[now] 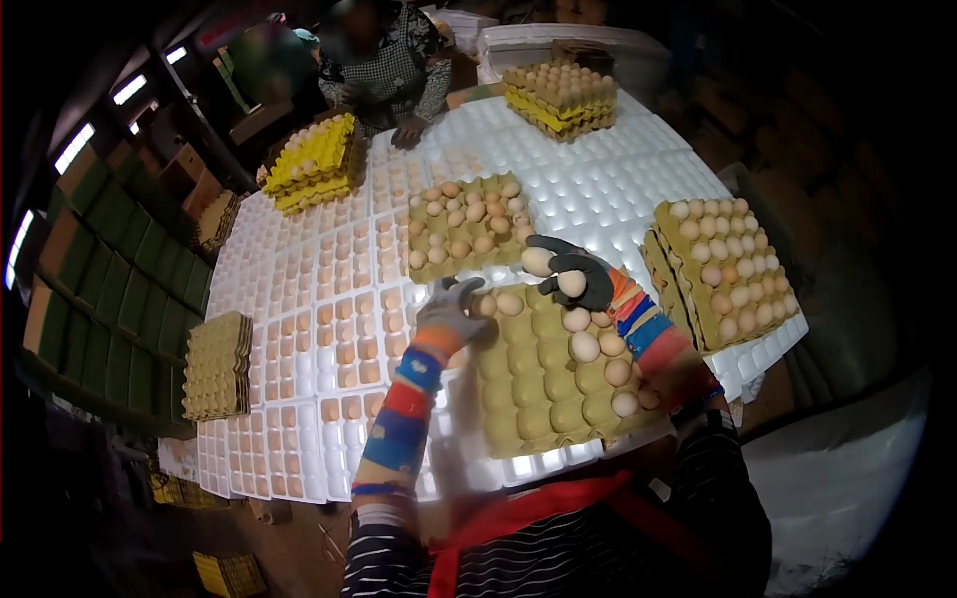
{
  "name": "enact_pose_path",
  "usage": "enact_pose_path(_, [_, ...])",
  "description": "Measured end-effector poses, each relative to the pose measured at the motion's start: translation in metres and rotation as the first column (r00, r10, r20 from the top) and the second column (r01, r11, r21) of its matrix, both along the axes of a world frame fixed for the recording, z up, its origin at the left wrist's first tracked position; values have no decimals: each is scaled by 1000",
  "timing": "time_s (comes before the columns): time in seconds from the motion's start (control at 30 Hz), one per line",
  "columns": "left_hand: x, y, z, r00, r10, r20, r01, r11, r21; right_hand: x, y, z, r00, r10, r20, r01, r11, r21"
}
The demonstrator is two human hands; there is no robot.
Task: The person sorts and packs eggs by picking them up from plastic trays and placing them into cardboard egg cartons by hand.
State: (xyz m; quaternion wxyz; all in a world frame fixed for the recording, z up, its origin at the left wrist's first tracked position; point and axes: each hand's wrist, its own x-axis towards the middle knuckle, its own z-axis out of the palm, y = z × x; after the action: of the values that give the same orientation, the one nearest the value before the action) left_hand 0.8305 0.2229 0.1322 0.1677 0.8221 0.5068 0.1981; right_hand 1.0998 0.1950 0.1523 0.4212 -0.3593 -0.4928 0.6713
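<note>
My left hand (454, 315), in a grey glove, is at the far left corner of a pulp egg tray (528, 424). Its fingers curl around an egg (485, 305) there; another egg (508, 304) sits beside it in the tray. My right hand (590, 281), in a dark glove, is closed on eggs above the tray's far right part. One held egg (571, 283) shows at the fingertips, and a second egg (537, 261) lies against the fingers. More eggs (585, 347) fill cups along the tray's right side, while many left and middle cups are bare.
Behind is another egg tray (469, 224), partly filled. White moulded packs (344, 334) with eggs cover the table's left. Stacked full trays (733, 269) stand right, others (560, 100) at the back. A yellow stack (311, 164) stands near a co-worker (384, 75); bare trays (216, 367) lie left.
</note>
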Motion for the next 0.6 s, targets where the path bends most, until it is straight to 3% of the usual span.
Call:
enact_pose_path(0.07, [28,8,22,891,-33,-452,-6,996,-86,-24,10,12,992,69,110,-57,993,-106])
enact_pose_path(0.1, [31,23,14,874,-84,-479,28,992,-123,-38,18,7,826,-58,561,-72,976,207])
enact_pose_path(0.13, [28,36,4,852,-135,-507,60,985,-163,-54,26,2,492,-307,814,-231,856,462])
enact_pose_path(0.17, [22,34,14,910,-123,-396,59,983,-172,-75,24,10,168,-363,916,-349,848,400])
enact_pose_path(0.2, [13,27,22,954,-101,-281,51,982,-181,-92,19,19,-167,-413,895,-448,841,304])
enact_pose_path(0.27, [-13,4,36,994,110,-15,-111,987,-115,-104,24,16,-225,-360,906,-482,849,218])
enact_pose_path(0.33, [-62,-19,17,949,124,289,-97,990,-105,-106,35,14,-291,-322,901,-505,851,141])
enact_pose_path(0.4, [-115,-60,-1,899,209,385,-112,959,-259,-106,38,12,-369,-287,884,-507,859,67])
enact_pose_path(0.47, [-156,-99,-24,872,349,342,-178,879,-443,-99,27,17,-281,-293,914,-460,877,140])
enact_pose_path(0.53, [-172,-131,-45,959,284,4,-278,940,-198,-102,19,16,-263,-317,911,-414,890,190])
enact_pose_path(0.6, [-165,-145,-58,930,299,-216,-348,905,-245,-110,11,19,-298,-329,896,-364,907,212])
